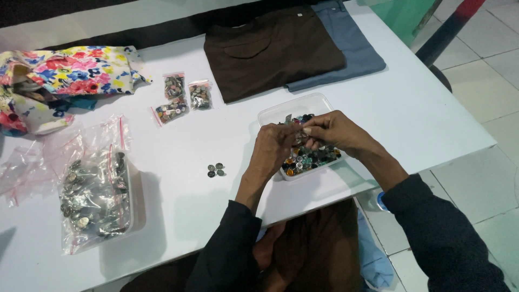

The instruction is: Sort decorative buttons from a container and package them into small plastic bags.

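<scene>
While a large clear bag of metal buttons (94,194) lies at nine o'clock on the white table (216,216), three small zip bags (181,97) sit toward eleven and four loose buttons (215,170) rest centrally. Left hand (275,148) and right hand (335,132) meet over the clear button tray (303,108), fingertips pinched together on a small button I can barely see. Slipping grip could drop it; the tray nears the table edge.

hidden: item pinched between both hands (300,134) too small to tell; cut off: floral fabric (65,75) at left edge
</scene>
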